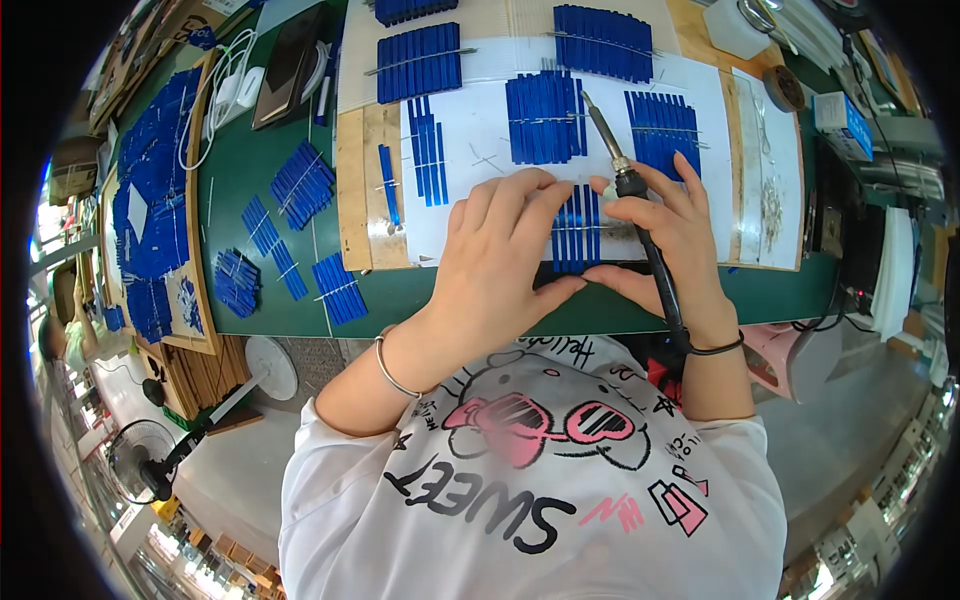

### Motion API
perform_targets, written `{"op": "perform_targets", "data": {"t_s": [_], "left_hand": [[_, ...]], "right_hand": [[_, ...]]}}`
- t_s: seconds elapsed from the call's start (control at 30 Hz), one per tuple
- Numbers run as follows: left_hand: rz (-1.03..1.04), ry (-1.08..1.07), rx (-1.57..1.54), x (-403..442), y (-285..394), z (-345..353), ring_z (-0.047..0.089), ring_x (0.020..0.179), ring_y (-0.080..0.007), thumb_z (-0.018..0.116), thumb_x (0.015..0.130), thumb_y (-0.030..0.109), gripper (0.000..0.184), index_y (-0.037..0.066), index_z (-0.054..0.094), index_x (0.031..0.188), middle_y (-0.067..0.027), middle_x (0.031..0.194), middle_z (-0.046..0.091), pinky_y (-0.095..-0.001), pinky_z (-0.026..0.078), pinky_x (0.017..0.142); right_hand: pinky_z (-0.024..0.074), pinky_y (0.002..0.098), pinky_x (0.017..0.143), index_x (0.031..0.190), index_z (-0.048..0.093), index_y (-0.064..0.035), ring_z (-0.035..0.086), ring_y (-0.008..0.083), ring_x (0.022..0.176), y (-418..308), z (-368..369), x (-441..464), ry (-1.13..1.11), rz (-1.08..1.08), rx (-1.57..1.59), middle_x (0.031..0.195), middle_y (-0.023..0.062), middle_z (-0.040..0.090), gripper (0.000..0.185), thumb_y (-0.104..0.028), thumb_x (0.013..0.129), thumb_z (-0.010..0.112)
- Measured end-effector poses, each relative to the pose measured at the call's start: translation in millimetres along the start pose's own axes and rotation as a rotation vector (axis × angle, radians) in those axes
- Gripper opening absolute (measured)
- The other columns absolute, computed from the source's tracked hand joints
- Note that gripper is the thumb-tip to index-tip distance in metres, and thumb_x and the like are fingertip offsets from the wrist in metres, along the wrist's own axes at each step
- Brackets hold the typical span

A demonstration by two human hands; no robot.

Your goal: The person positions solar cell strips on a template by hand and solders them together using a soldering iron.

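My left hand (500, 240) rests at the left side of a small row of blue strips (576, 230), its fingers curled at the row's upper edge and its thumb at the lower edge. A soldering iron (655, 265) is in my right hand (680, 235), tip pointing up and away; that hand's thumb touches the row's lower right corner. Thin metal wire crosses the strips. Just beyond the hands lies a wider bundle of blue strips (545, 118) on white paper (470, 130). Another bundle (665, 133) lies right of the iron.
More blue bundles lie on the board (355, 230) and the green mat (385, 310). At the left stands a wooden-edged tray (205, 290) of blue pieces. A phone (290, 62) and white cables are at the back left, a white bottle (738, 28) at the back right.
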State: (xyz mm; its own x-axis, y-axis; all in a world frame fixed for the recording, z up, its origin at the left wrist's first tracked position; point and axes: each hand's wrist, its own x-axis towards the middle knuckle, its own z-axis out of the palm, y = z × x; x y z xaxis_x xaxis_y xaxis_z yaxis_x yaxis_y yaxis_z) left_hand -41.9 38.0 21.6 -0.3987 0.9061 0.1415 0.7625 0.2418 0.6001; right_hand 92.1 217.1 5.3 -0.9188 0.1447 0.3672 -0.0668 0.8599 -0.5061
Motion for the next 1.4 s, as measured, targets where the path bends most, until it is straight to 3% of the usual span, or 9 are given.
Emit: {"op": "perform_targets", "data": {"t_s": [0.23,0.6,0.7,0.77,0.9,1.07,1.13,1.23,1.4], "left_hand": [[0.271,-0.038,0.152,-22.4,-14.6,0.1,0.048,0.123,-0.0272,0.077,0.071,0.024,0.066,0.014,0.057,0.133,-0.0072,0.144,0.048,-0.0423,0.039,0.098],[0.263,-0.025,0.256,-24.0,-16.4,5.7,0.047,0.125,-0.0242,0.077,0.071,0.025,0.065,0.019,0.058,0.132,-0.0009,0.148,0.046,-0.0405,0.037,0.099],[0.268,0.009,0.209,-26.7,-19.0,7.5,0.047,0.125,-0.0234,0.073,0.073,0.025,0.059,0.019,0.060,0.130,-0.0006,0.147,0.048,-0.0403,0.037,0.100],[0.346,0.085,0.250,-26.6,-20.3,9.1,0.045,0.125,-0.0237,0.069,0.078,0.025,0.044,0.015,0.065,0.121,-0.0028,0.137,0.055,-0.0388,0.037,0.101],[0.348,0.146,0.222,-29.0,-22.7,10.7,0.046,0.124,-0.0235,0.069,0.078,0.026,0.043,0.015,0.065,0.120,-0.0025,0.136,0.055,-0.0391,0.037,0.101],[0.309,0.037,0.208,-26.6,-19.5,10.4,0.046,0.125,-0.0230,0.071,0.074,0.025,0.054,0.019,0.061,0.126,0.0000,0.144,0.050,-0.0405,0.039,0.100],[0.289,-0.009,0.238,-25.1,-16.5,8.9,0.047,0.124,-0.0246,0.075,0.073,0.027,0.062,0.021,0.058,0.132,0.0002,0.147,0.048,-0.0428,0.040,0.098],[0.312,-0.063,0.195,-20.6,-15.3,5.2,0.048,0.124,-0.0259,0.073,0.078,0.027,0.057,0.022,0.058,0.133,-0.0004,0.146,0.049,-0.0426,0.038,0.098],[0.271,-0.088,0.266,-21.2,-12.5,2.9,0.048,0.125,-0.0254,0.070,0.082,0.027,0.051,0.022,0.060,0.132,-0.0005,0.144,0.052,-0.0398,0.034,0.099]], "right_hand": [[0.0227,0.0543,0.115,0.111,0.061,-0.0145,0.055,0.0297,0.125,-1.6,1.4,0.7,-0.012,0.001,0.021,0.122,0.0044,0.069,0.055,-0.032,0.066,0.086],[0.0240,0.0548,0.115,0.112,0.059,-0.0135,0.054,0.0319,0.123,-1.0,0.5,-2.4,-0.018,0.001,-0.037,0.122,0.0048,0.069,0.058,-0.034,0.065,0.086],[0.0241,0.0565,0.115,0.114,0.051,-0.0117,0.051,0.0365,0.127,-0.4,0.1,1.3,-0.086,-0.032,-0.090,0.128,0.0097,0.065,0.061,-0.040,0.071,0.083],[0.0233,0.0562,0.116,0.114,0.050,-0.0115,0.051,0.0357,0.127,-1.7,0.5,1.2,-0.081,-0.033,-0.102,0.129,0.0097,0.065,0.059,-0.040,0.073,0.082],[0.0240,0.0570,0.115,0.111,0.053,-0.0126,0.052,0.0340,0.125,0.4,7.0,0.8,-0.035,-0.033,-0.072,0.124,0.0076,0.068,0.059,-0.039,0.068,0.084],[0.0257,0.0576,0.114,0.112,0.054,-0.0126,0.053,0.0338,0.123,1.1,4.9,-0.5,-0.028,-0.042,-0.066,0.125,0.0058,0.067,0.061,-0.035,0.065,0.086],[0.0238,0.0571,0.115,0.118,0.054,-0.0127,0.052,0.0366,0.126,1.0,-0.1,-3.0,-0.066,-0.021,-0.092,0.129,0.0103,0.064,0.063,-0.044,0.071,0.082],[0.0243,0.0568,0.115,0.110,0.060,-0.0134,0.054,0.0344,0.124,-0.1,0.7,-0.6,-0.034,0.004,-0.058,0.120,0.0085,0.067,0.060,-0.042,0.065,0.087],[0.0230,0.0566,0.116,0.108,0.060,-0.0147,0.055,0.0318,0.123,-1.8,0.9,-0.7,-0.031,0.011,-0.039,0.122,0.0067,0.068,0.058,-0.041,0.064,0.087]]}}
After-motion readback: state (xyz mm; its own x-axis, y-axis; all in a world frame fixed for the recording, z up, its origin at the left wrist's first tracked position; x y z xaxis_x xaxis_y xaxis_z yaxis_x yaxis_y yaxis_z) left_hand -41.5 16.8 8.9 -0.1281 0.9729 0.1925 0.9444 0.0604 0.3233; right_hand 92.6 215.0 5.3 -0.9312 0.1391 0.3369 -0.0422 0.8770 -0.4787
